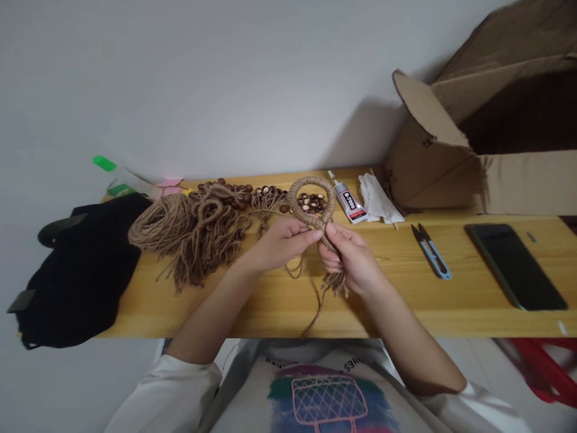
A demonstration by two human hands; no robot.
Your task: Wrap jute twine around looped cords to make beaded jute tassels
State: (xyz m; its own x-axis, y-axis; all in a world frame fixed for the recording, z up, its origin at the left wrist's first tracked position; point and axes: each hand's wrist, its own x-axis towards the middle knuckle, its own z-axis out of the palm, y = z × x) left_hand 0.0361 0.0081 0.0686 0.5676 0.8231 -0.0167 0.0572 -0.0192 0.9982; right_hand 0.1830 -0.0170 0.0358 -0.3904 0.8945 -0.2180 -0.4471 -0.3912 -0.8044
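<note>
A ring wrapped in jute cord stands upright above my two hands, its frayed tassel hanging below. Closed around the gathered cords under the ring is my right hand. My left hand meets it from the left, thumb and fingers pinched at the cord by the ring's base. A loose strand trails down to the table's front edge, and another cord loop hangs under my left hand. Dark and pale beads show through the ring.
Left lie a jute cord bundle, tasselled cord pieces, brown beads and black cloth. Right are a glue tube, white tissue, blue thread snips, a phone and a cardboard box.
</note>
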